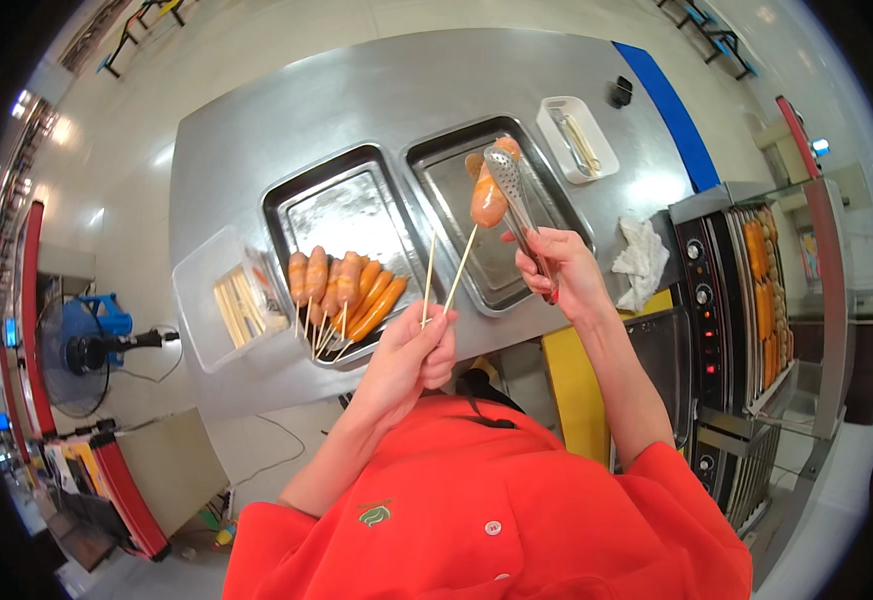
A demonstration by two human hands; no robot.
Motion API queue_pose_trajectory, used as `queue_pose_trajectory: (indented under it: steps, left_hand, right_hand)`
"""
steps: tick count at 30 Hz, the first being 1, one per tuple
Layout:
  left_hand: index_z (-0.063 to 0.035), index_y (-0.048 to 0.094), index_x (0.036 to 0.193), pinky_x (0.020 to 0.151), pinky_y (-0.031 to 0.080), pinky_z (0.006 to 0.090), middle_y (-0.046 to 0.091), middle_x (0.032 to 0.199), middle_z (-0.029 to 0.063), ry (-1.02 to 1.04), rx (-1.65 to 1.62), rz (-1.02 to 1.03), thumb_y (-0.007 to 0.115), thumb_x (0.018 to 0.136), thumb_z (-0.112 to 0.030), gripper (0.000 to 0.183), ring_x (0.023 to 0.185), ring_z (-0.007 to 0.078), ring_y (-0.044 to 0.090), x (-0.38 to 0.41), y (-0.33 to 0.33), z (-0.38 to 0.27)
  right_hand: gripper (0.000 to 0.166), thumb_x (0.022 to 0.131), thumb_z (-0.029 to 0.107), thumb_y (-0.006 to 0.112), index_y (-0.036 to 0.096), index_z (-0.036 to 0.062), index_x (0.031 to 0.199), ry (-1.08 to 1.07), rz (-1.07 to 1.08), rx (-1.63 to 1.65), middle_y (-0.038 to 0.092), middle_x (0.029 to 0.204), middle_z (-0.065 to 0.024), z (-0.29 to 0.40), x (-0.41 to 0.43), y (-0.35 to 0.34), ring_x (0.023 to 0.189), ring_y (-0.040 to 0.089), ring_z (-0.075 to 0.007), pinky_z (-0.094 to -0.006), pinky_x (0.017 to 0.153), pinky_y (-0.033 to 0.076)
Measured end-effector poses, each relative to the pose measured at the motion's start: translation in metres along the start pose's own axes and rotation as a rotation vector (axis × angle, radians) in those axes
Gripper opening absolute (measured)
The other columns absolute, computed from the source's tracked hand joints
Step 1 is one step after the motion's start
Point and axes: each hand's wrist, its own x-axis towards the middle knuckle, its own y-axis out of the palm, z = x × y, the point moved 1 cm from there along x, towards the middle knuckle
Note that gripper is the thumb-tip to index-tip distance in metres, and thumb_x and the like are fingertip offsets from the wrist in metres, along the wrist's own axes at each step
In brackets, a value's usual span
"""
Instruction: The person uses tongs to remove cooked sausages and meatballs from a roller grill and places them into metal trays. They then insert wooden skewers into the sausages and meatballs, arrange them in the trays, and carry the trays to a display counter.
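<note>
My left hand (415,351) grips two thin wooden skewers; one bare skewer (429,274) points up free. The other runs into the lower end of a plump sausage (489,202). Metal tongs (510,184) with perforated tips clasp this sausage, and my right hand (556,266) squeezes their handles. The sausage is held above the right metal tray (451,195), whose visible bottom is bare. In the left metal tray (331,195), several skewered sausages (342,289) lie bunched at the near end, sticks towards me. Some are plump and pinkish, others slim and orange.
A clear plastic box (207,315) of wooden sticks stands left. Beyond the right tray is a white container (577,139) with utensils. A crumpled white cloth (640,262) lies near a roller grill (759,300) loaded with sausages. A blue fan (91,341) stands left of the table.
</note>
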Motion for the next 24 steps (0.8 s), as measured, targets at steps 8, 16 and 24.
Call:
queue_pose_trajectory:
  steps: [8, 16, 24]
  left_hand:
    - [-0.0053, 0.039, 0.089, 0.038, 0.014, 0.02, 0.026, 0.056, -0.0034, 0.148, -0.045, -0.092, 0.036, 0.092, -0.016, 0.011, 0.042, 0.0043, 0.018, -0.002, -0.027, -0.007]
    - [-0.0056, 0.039, 0.089, 0.037, 0.014, 0.0197, 0.027, 0.055, -0.0044, 0.127, 0.002, -0.175, 0.037, 0.092, -0.016, 0.011, 0.041, 0.0039, 0.018, 0.0, -0.053, 0.009]
    - [-0.0049, 0.041, 0.082, 0.038, 0.026, 0.0218, 0.04, 0.056, -0.0007, 0.172, 0.75, -0.651, 0.041, 0.089, -0.014, 0.011, 0.043, 0.0066, 0.032, 0.013, -0.13, 0.033]
  right_hand:
    - [0.021, 0.082, 0.013, 0.054, 0.059, -0.0053, 0.09, -0.003, -0.014, -0.207, 0.045, 0.055, -0.0006, -0.027, 0.0, 0.047, 0.042, 0.035, -0.0043, -0.0178, 0.038, 0.023]
    - [0.018, 0.079, 0.013, 0.059, 0.06, -0.0027, 0.087, 0.116, -0.055, -0.194, 0.042, 0.054, 0.0035, -0.061, -0.01, 0.045, 0.041, 0.032, -0.0016, -0.0173, 0.037, 0.02]
    - [0.023, 0.083, 0.02, 0.056, 0.059, -0.001, 0.091, 0.093, -0.368, -0.208, 0.045, 0.055, 0.0021, -0.074, -0.03, -0.042, 0.039, 0.033, -0.0034, -0.0181, 0.036, 0.021]
